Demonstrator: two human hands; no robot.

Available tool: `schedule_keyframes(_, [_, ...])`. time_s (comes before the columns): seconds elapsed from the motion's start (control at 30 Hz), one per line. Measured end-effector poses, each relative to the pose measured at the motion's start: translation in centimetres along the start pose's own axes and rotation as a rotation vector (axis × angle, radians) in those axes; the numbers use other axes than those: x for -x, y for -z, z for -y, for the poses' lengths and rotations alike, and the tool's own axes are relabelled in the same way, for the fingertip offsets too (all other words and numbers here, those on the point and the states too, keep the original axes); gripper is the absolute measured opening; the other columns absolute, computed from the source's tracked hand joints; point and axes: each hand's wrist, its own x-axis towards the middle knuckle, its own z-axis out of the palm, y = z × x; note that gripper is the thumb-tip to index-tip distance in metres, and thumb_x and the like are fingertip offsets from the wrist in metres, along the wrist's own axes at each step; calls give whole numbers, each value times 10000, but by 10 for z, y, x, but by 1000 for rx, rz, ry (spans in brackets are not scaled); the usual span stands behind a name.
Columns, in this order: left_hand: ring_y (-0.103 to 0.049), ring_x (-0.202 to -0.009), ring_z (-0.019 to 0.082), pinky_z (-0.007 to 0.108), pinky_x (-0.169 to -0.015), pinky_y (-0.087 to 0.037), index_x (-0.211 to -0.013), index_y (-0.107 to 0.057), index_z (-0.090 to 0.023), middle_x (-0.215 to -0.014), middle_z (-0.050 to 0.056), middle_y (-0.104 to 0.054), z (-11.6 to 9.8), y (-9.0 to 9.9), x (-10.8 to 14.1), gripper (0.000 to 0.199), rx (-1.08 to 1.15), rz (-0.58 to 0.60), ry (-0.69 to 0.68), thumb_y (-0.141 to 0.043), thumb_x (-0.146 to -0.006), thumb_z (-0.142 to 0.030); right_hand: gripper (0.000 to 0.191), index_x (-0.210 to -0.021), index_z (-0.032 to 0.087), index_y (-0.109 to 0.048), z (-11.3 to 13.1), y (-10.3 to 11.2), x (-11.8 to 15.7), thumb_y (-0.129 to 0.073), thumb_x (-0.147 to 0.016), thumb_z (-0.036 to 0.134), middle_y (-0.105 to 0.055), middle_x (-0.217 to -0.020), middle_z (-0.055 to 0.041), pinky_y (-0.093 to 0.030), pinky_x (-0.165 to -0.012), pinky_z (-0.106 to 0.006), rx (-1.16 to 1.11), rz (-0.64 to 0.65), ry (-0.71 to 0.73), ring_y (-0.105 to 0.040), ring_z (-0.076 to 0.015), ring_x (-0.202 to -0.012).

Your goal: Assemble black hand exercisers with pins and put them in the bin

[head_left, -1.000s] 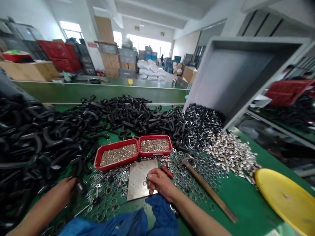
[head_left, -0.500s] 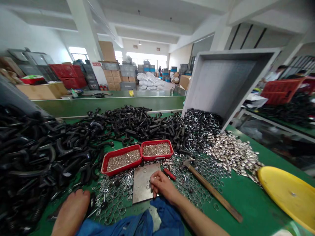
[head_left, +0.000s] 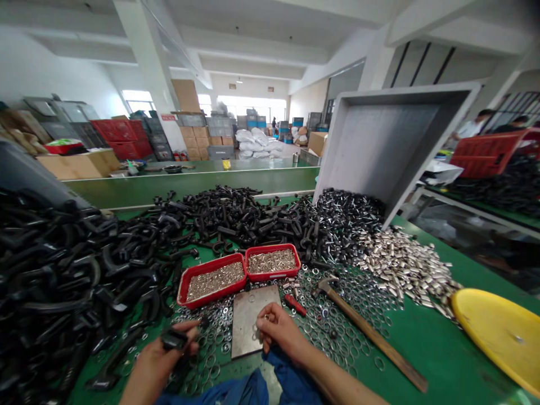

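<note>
From where I stand, the left hand hides part of the black piece its fingers grip, just left of the plate. The right hand has its fingers curled closed at the plate's right side; whether they pinch something, I can't tell. The frame cuts off the yellow dish. Bare green desk shows between it and the hammer; loose rings crowd the hammer's near side. Two red trays sit beyond the plate, and a person shows far right
</note>
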Motion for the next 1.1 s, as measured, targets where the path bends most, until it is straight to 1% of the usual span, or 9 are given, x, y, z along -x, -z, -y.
schedule_keyframes(0.1, [-645, -599, 213, 307, -634, -520, -947, -699, -161, -598, 17, -663, -30, -59, 19, 551, 317, 153, 103, -681, -713, -659, 421, -953, 178, -509, 8, -9, 4, -746, -788, 485, -557, -591, 86, -435, -404, -208, -87, 86, -51, -494, -76, -398])
schedule_keyframes(0.17, [-634, -597, 195, 292, -626, -513, -924, -688, -148, -612, 18, -662, -40, -92, 26, 548, 511, 222, 124, -746, -671, -630, 435, -955, 176, -501, 11, -11, 5, -743, -790, 497, -609, -626, 54, -429, -398, -205, -99, 91, -57, -508, -81, -410])
schedule_keyframes(0.23, [-648, -629, 195, 292, -645, -518, -942, -690, -133, -650, 37, -685, -41, -116, 28, 546, 645, 273, 142, -780, -663, -594, 444, -944, 179, -480, 12, -8, 4, -717, -807, 529, -655, -658, 14, -414, -393, -196, -102, 79, -57, -545, -95, -439])
schedule_keyframes(0.33, [-680, -680, 220, 335, -705, -548, -1022, -703, -114, -711, 72, -718, -35, -134, 25, 590, 750, 293, 214, -807, -653, -563, 456, -927, 177, -478, 10, 2, 2, -708, -807, 552, -676, -679, -15, -396, -391, -184, -97, 78, -93, -565, -102, -463])
schedule_keyframes(0.53, [-710, -728, 260, 368, -716, -572, -990, -741, -98, -803, 120, -742, -40, -133, 18, 602, 813, 326, 329, -890, -559, -491, 438, -890, 177, -491, 15, 13, -3, -750, -780, 513, -546, -522, 83, -364, -353, -179, -103, 78, -108, -453, -72, -349])
schedule_keyframes(0.7, [-698, -817, 230, 308, -748, -563, -989, -749, -118, -895, 113, -737, -66, -126, 26, 525, 979, 281, 415, -900, -582, -414, 407, -919, 172, -500, 20, 13, -9, -745, -802, 474, -621, -613, 39, -351, -352, -172, -148, 114, -135, -502, -76, -375])
schedule_keyframes(0.8, [-676, -789, 207, 300, -743, -554, -974, -750, -129, -851, 89, -719, -69, -128, 33, 506, 1039, 253, 455, -908, -571, -391, 400, -888, 171, -509, 20, 12, -10, -768, -784, 458, -601, -613, 44, -361, -364, -172, -258, 94, -168, -494, -68, -395])
schedule_keyframes(0.97, [-606, -689, 168, 264, -668, -489, -953, -750, -131, -703, 30, -657, -47, -130, 34, 497, 914, 224, 332, -888, -583, -434, 386, -850, 128, -588, 27, 11, -2, -825, -736, 410, -566, -644, 38, -417, -447, -184, -443, 173, -298, -467, -47, -472])
schedule_keyframes(1.1, [-515, -567, 142, 258, -574, -417, -897, -748, -138, -634, 11, -620, -34, -124, 30, 417, 673, 256, 154, -804, -665, -479, 421, -983, 115, -632, 34, 13, 5, -783, -770, 446, -624, -776, -12, -475, -541, -223, -331, 250, -287, -568, -86, -584])
